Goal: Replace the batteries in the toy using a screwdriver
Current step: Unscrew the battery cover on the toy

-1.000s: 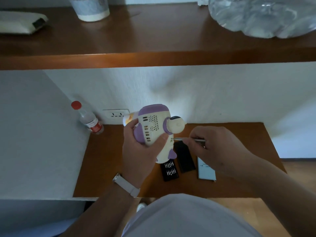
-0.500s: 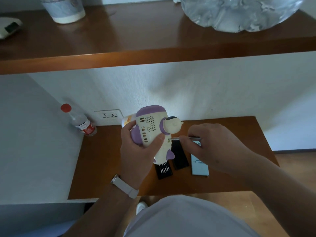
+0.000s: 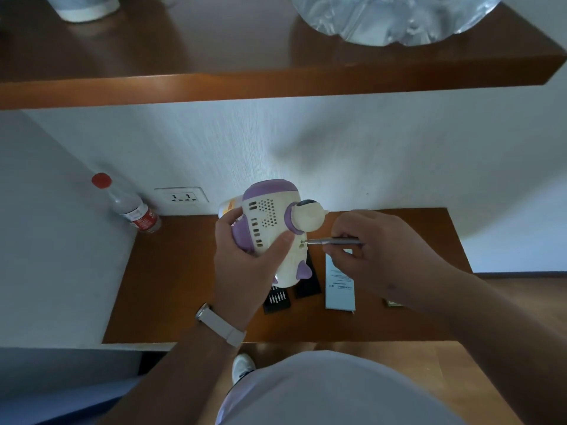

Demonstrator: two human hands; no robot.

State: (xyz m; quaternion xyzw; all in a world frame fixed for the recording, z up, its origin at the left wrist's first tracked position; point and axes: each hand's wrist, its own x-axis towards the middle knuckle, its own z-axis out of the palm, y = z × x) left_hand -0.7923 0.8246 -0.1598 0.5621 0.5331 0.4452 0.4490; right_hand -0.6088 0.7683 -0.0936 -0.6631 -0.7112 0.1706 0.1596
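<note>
A cream and purple toy [image 3: 270, 222] is held up above the low wooden table [image 3: 184, 286]. My left hand [image 3: 245, 265] grips its body, thumb across the vented side. My right hand [image 3: 380, 250] pinches a thin metal screwdriver [image 3: 334, 241]. The screwdriver lies level, and its tip is set into a small hole on the toy's right side, below a round cream knob. On the table under the toy sit a black bit holder [image 3: 277, 300] and a second black case part [image 3: 308, 285], both partly hidden.
A white box [image 3: 340, 286] lies on the table right of the black cases. A clear bottle with a red cap [image 3: 129, 207] leans in the back left corner near a wall socket [image 3: 182, 197]. A wooden shelf [image 3: 276, 84] overhangs above. A small gold item [image 3: 393, 303] peeks out beside my right wrist.
The view has shifted a little. Both hands keep their hold, and the screwdriver tip stays at the same hole in the toy.
</note>
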